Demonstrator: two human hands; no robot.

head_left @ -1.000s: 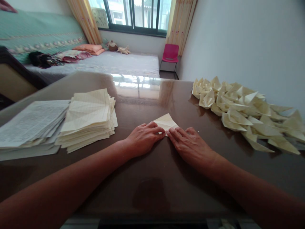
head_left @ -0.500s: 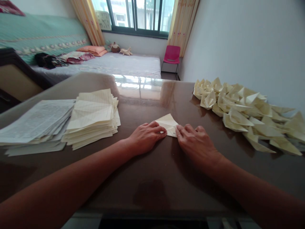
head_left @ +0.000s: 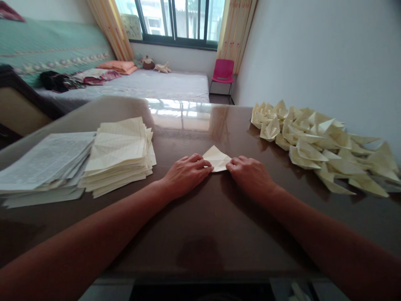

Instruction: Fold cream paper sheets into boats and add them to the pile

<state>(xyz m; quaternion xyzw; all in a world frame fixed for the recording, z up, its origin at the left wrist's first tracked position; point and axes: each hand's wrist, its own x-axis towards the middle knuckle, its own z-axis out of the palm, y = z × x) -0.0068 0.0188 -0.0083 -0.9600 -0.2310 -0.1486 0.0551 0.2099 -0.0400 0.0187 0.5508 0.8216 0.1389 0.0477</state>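
A cream folded paper piece (head_left: 216, 158), triangular in outline, lies on the dark brown table (head_left: 200, 225) in front of me. My left hand (head_left: 184, 173) rests on its left edge, fingers curled and pressing it down. My right hand (head_left: 250, 173) holds its right corner with bent fingers. Both forearms stretch across the table toward it.
A stack of creased cream sheets (head_left: 120, 154) sits at the left, beside a pile of printed sheets (head_left: 44, 163). Several folded paper shapes (head_left: 316, 142) lie heaped at the right by the wall. Beyond the table are a bed (head_left: 140, 83) and a pink chair (head_left: 223, 71).
My right hand has drawn its fingers in from lying flat on the paper's near edge and now grips its right corner. The left hand has stayed on the left edge.
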